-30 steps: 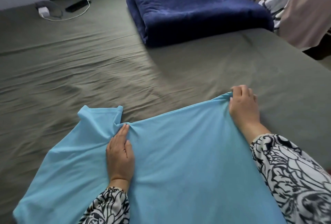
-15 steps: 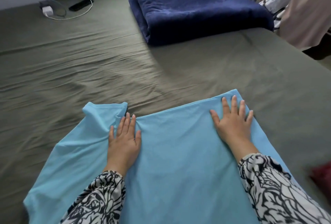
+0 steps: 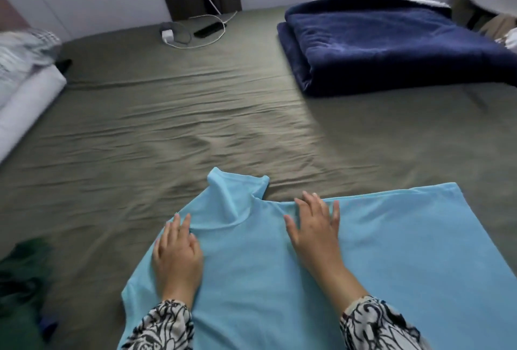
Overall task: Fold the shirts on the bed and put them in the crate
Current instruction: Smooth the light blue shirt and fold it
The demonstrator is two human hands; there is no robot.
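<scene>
Blue shirt (image 3: 279, 279) lies under flat left hand (image 3: 177, 257) and right hand (image 3: 314, 233).

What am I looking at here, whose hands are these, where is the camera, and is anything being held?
No machine here: a person wears a wide-angle camera on the head, so you look forward and down over their own arms in black-and-white patterned sleeves. The left hand and right hand both lie flat, fingers spread, on a light blue shirt spread over the bed's olive-grey sheet. Nothing is held in a grip; the hands only press the cloth. One sleeve of the shirt sticks out ahead, rumpled. Farther off lie a folded navy blanket and a white charger with its cable. No crate is clearly in view.
</scene>
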